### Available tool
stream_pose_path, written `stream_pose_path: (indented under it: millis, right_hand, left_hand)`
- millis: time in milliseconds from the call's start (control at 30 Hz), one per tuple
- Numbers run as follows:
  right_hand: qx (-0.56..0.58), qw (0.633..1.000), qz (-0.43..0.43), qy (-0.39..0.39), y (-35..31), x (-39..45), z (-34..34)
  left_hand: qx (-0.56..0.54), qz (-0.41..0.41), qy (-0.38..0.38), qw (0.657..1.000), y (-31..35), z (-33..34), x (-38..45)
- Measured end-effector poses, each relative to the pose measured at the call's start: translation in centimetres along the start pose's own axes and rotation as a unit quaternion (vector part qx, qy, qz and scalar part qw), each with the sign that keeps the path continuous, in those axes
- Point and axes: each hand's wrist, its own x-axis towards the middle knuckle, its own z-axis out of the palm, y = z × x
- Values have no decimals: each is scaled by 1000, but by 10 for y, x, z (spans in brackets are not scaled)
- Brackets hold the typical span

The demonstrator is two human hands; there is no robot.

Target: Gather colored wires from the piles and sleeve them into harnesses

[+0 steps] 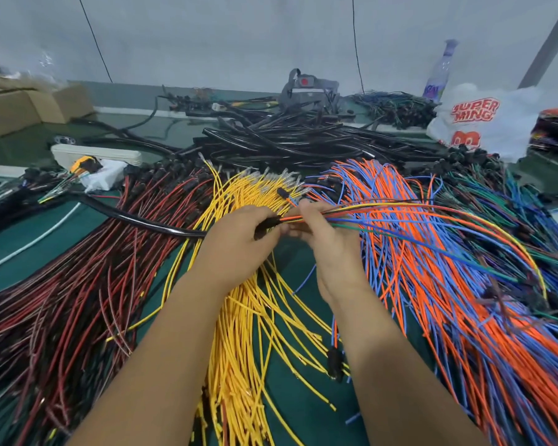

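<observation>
Two bare forearms reach up from the bottom edge of the head view, the left forearm and the right forearm. No sleeve, cuff, watch or strap covers either one as far as the frame shows. The left hand wears no glove and no ring on the fingers that show. The right hand, just beside the left hand, is likewise ungloved, with short, unpainted nails visible at its fingertips.

Glossy black plastic sleeve, crinkled plastic bag
</observation>
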Motion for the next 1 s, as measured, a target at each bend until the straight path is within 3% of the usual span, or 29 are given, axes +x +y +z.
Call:
stream_pose_path:
  millis: [200,400,533,700,867,1000]
  right_hand:
    - [-69,998,0,-4,0,0,-3]
    - [-92,994,55,2,5,1,-3]
    - [-53,998,45,10,-1,1,-2]
    - [120,990,62,33,-8,5,-4]
    - [-9,998,30,45,-2,6,-7]
    - [-21,1000,16,6,1,4,-7]
  left_hand:
    - [-5,16,23,1000,0,-1,0]
    - [4,56,-22,998,3,1,-2]
    - [-5,47,-21,999,3,1,-1]
    - [-4,25,-44,999,-1,-3,0]
    - [27,30,-49,998,-5,-12,-1]
    - [40,27,-52,997,0,-9,-2]
